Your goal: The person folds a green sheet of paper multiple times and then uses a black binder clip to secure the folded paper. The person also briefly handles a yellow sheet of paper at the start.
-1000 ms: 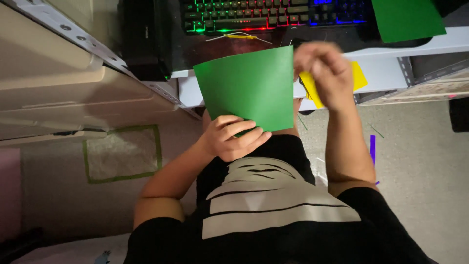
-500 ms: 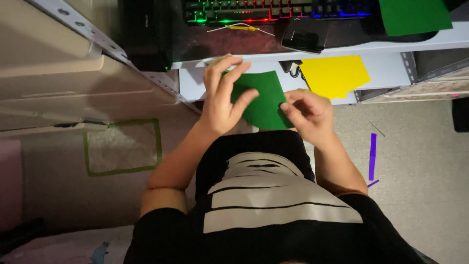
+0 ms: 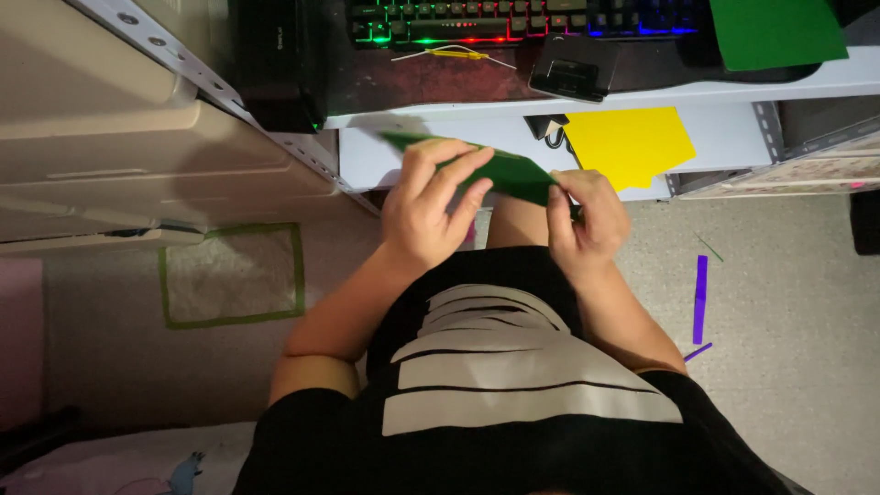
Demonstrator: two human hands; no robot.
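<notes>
I see my left hand (image 3: pixel 423 213) laid with spread fingers over the green paper sheet (image 3: pixel 502 174), held above the lap just below the white shelf (image 3: pixel 733 137), while my right hand (image 3: pixel 587 220) pinches its right end, probably at a fold, near the yellow sheet (image 3: pixel 628 142).

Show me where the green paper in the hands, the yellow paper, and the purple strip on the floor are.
green paper (image 3: pixel 513 174), head view, on its flat middle between the hands
yellow paper (image 3: pixel 630 142), head view, on its centre
purple strip (image 3: pixel 701 298), head view, on the middle of its length
</notes>
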